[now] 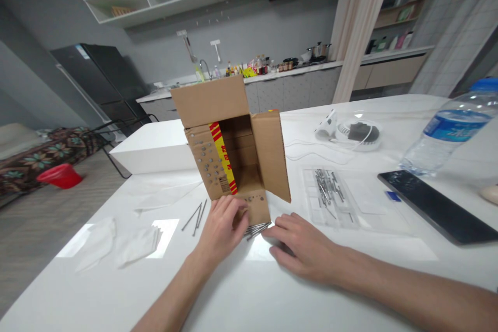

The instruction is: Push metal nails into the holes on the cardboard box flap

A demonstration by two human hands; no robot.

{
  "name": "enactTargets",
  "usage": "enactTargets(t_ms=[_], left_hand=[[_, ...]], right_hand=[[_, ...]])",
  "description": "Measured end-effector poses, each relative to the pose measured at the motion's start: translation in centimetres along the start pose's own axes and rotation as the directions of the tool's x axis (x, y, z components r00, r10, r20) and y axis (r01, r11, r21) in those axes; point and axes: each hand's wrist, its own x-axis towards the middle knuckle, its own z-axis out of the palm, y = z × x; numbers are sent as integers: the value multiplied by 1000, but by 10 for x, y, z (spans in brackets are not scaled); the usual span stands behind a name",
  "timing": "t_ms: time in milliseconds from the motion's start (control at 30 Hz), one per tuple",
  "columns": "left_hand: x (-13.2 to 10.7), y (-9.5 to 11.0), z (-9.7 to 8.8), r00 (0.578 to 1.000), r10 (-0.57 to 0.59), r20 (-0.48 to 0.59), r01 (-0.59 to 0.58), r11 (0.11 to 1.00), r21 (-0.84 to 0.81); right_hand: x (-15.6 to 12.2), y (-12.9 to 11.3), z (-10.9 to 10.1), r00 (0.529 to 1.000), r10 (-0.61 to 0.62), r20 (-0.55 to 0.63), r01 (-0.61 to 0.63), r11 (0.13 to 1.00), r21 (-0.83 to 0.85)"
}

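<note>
- Head view: a brown cardboard box stands upright on the white tabletop, flaps open, its inside bare, a yellow-and-red strip down its left wall, and small nail heads dotting that wall and the front flap.
- The left hand rests on the box's front flap, fingers curled against it, its grip loose.
- The right hand lies flat beside a bundle of nails at the box's foot, its grip wide and holding nothing.
- More loose nails lie left of the box; a clear tray holding nails sits to the right.
</note>
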Motion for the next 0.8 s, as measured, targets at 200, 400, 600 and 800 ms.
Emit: enactTargets(t_ms=[200,400,600,800], left_hand=[[-1,-8,4,994,-101,-52,101,995,-1],[-3,-8,9,991,-136,-18,136,991,16],[-4,-10,12,989,-144,11,144,989,32],[-3,-11,14,993,-114,-21,115,991,67]], right_hand=[[0,1,0,1000,-6,3,6,1000,-2],[1,1,1,1000,0,5,0,1000,-4],[0,1,1,1000,-4,3,4,1000,2],[0,1,1,1000,-2,5,2,1000,1]])
